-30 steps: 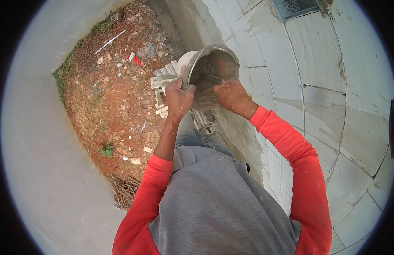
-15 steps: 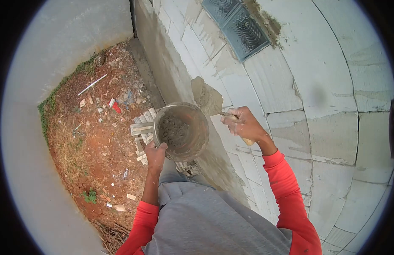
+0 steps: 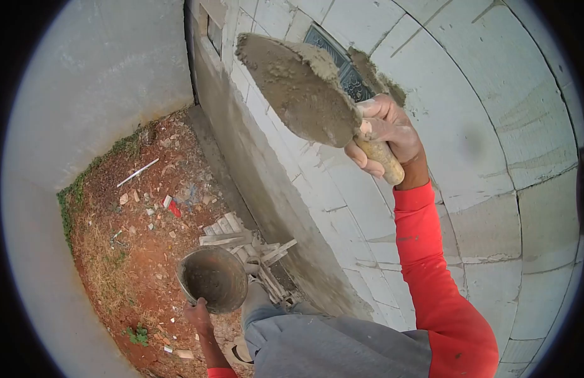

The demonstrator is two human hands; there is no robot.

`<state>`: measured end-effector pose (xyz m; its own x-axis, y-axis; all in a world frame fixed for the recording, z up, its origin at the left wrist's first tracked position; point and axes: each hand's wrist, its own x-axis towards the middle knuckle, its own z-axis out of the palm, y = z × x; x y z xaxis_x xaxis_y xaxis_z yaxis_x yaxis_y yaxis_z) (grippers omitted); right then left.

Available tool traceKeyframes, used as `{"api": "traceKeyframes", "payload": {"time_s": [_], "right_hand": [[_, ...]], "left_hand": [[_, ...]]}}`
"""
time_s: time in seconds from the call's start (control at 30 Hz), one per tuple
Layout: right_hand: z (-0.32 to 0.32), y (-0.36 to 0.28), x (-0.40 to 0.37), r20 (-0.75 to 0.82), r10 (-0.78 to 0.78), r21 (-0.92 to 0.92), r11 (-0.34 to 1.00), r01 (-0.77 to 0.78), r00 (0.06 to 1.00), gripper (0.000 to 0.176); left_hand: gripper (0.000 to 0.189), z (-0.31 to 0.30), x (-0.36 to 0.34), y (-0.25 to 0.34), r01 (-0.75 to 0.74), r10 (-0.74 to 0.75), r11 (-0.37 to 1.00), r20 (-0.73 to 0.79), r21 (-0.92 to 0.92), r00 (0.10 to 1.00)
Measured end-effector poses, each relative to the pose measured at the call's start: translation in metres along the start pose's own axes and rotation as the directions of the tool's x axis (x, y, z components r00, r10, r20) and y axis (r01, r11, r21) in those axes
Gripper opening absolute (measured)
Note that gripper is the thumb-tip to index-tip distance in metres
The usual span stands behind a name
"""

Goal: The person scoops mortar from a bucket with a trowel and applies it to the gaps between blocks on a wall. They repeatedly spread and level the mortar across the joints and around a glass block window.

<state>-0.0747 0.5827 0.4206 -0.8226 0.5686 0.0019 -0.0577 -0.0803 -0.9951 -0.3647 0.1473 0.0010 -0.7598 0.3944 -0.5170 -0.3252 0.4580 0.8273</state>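
My right hand [image 3: 386,135] is closed round the wooden handle of a trowel [image 3: 292,88], raised in front of the block wall. Wet grey mortar covers the trowel blade, thicker along its upper edge. Behind it, a patterned glass block [image 3: 351,79] set in the wall is partly hidden. Lower down, my left hand [image 3: 198,315] grips the rim of a round bucket [image 3: 215,279], which is tilted and has mortar smeared inside.
The pale block wall [image 3: 487,220] fills the right side. A plain grey wall [image 3: 103,82] stands at the left. Far below lies reddish ground [image 3: 159,246] with rubble and litter. Wooden pieces [image 3: 276,252] are stacked beside the bucket.
The trowel has risen away from the bucket, closer to the camera, and now shows a load of mortar. My left hand and the bucket have moved down and left.
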Motion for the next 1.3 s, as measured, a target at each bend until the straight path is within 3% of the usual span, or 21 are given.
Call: {"api": "traceKeyframes", "payload": {"time_s": [0.03, 0.1, 0.13, 0.2, 0.23, 0.27, 0.37, 0.4, 0.5, 0.57, 0.67, 0.77, 0.87, 0.97, 1.1, 1.2, 1.23, 1.3], "right_hand": [[-0.040, 0.015, 0.020, -0.225, 0.007, 0.035, 0.999, 0.001, 0.974, 0.032], [-0.084, 0.054, 0.000, -0.595, -0.003, 0.072, 0.996, 0.057, 0.804, 0.031], [-0.102, 0.052, -0.010, -0.702, -0.070, 0.023, 0.992, 0.121, 0.709, 0.031], [-0.068, 0.032, -0.076, -0.673, -0.063, -0.011, 0.997, 0.075, 0.737, 0.030], [-0.056, 0.020, -0.097, -0.680, 0.014, -0.073, 0.994, -0.087, 0.733, 0.029], [-0.043, 0.009, -0.109, -0.687, 0.090, -0.121, 0.964, -0.236, 0.721, 0.029], [-0.021, -0.034, -0.096, -0.744, 0.058, -0.397, 0.763, -0.510, 0.666, 0.025], [-0.022, -0.048, -0.090, -0.693, -0.040, -0.557, 0.664, -0.499, 0.720, 0.022], [-0.019, -0.097, -0.049, -0.586, -0.144, -0.768, 0.413, -0.490, 0.798, 0.027], [-0.033, -0.114, -0.016, -0.386, -0.333, -0.846, -0.244, -0.474, 0.860, 0.027], [-0.048, -0.128, 0.029, -0.195, -0.297, -0.483, -0.800, -0.355, 0.935, 0.022], [-0.072, -0.134, 0.052, -0.082, -0.163, -0.382, -0.906, -0.182, 0.983, 0.010], [-0.099, -0.127, 0.061, 0.128, -0.003, -0.324, -0.945, 0.039, 0.992, 0.003], [-0.110, -0.099, 0.073, 0.154, 0.122, -0.275, -0.948, 0.161, 0.980, 0.012], [-0.125, -0.075, 0.106, 0.053, 0.131, -0.235, -0.962, 0.140, 0.990, 0.010], [-0.167, -0.075, 0.136, 0.446, 0.204, -0.124, -0.950, 0.286, 0.872, 0.015], [-0.167, -0.068, 0.141, 0.396, 0.205, -0.093, -0.961, 0.261, 0.895, 0.010], [-0.164, -0.052, 0.152, 0.295, 0.202, -0.022, -0.976, 0.218, 0.934, 0.017]], "left_hand": [[0.019, -0.004, 0.002, -0.009, 0.010, -0.010, 1.000, 0.000, 0.002, 1.000], [0.022, -0.033, 0.017, -0.023, 0.021, -0.021, 0.999, 0.010, 0.046, 1.000], [0.024, -0.027, 0.010, -0.006, -0.006, 0.029, 0.984, -0.124, 0.181, 0.992], [0.025, -0.013, 0.024, -0.011, -0.031, 0.038, 0.997, -0.104, 0.066, 0.994], [0.026, -0.025, 0.021, -0.015, -0.032, 0.036, 0.998, -0.070, 0.061, 0.997], [0.027, -0.020, 0.024, -0.002, 0.065, -0.032, 0.946, -0.108, 0.316, 0.994], [0.029, 0.007, 0.039, 0.011, 0.050, -0.044, 0.986, -0.045, 0.157, 0.998], [0.025, 0.017, 0.043, 0.011, -0.031, 0.033, 0.996, -0.015, 0.083, 0.999], [0.022, 0.041, 0.057, 0.012, 0.015, -0.022, 0.997, 0.088, 0.079, 0.996], [0.022, 0.061, 0.059, 0.022, -0.011, 0.005, 0.999, 0.133, 0.042, 0.991], [0.020, 0.076, 0.055, 0.031, -0.001, -0.001, 1.000, 0.177, 0.013, 0.984], [0.017, 0.082, 0.052, 0.009, 0.008, 0.002, 0.998, 0.175, -0.056, 0.985], [0.019, 0.075, 0.046, -0.011, 0.066, -0.050, 0.993, 0.162, -0.096, 0.986], [0.027, 0.064, 0.048, -0.063, 0.090, -0.084, 0.992, 0.068, -0.083, 0.994], [0.037, 0.037, 0.030, -0.083, 0.158, -0.151, 0.973, 0.053, -0.168, 0.987], [0.037, 0.006, 0.023, -0.104, 0.211, -0.212, 0.976, -0.013, -0.048, 0.977], [0.036, 0.000, 0.020, -0.107, 0.223, -0.225, 0.974, -0.050, -0.033, 0.973], [0.036, -0.011, 0.014, -0.112, 0.250, -0.249, 0.968, -0.122, -0.008, 0.961]]}}
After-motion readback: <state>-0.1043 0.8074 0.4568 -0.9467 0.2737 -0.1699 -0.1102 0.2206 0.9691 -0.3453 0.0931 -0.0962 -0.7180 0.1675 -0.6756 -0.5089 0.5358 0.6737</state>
